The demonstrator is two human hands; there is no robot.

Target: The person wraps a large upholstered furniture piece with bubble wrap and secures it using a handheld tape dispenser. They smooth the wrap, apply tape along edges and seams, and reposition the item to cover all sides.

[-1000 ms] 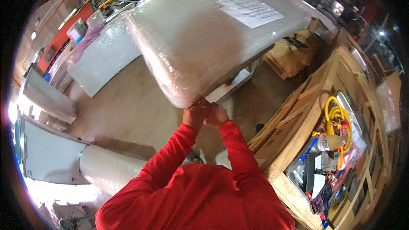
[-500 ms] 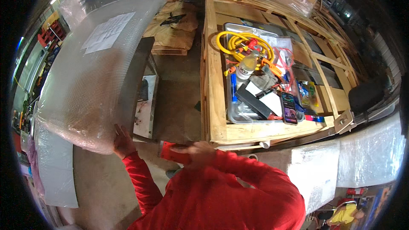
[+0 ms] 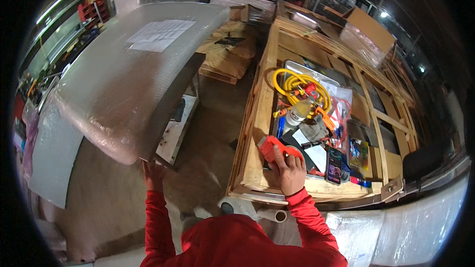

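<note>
My right hand (image 3: 292, 174) grips a red tape dispenser (image 3: 270, 148) over the near left corner of the tray on the wooden crate, one finger stretched along it. Whether the dispenser rests on the crate or hangs just above it, I cannot tell. My left hand (image 3: 154, 177) is at the near lower corner of a large bubble-wrapped piece (image 3: 106, 94), its fingers pointing up at the dark edge, with some of them partly hidden. A white paper sheet (image 3: 161, 34) lies on top of the wrap.
The wooden crate (image 3: 252, 168) carries a clear tray holding a coiled yellow hose (image 3: 282, 86), a bottle (image 3: 298, 113), a grey glove (image 3: 314, 131) and a phone (image 3: 334, 165). A pallet with brown paper (image 3: 230, 52) stands beyond the gap. Wrapped white blocks (image 3: 354, 232) stand lower right.
My right hand has carried the red tape dispenser from in front of my body up and right to the crate. My left hand has slipped down off the bubble wrap's face to its lower corner.
</note>
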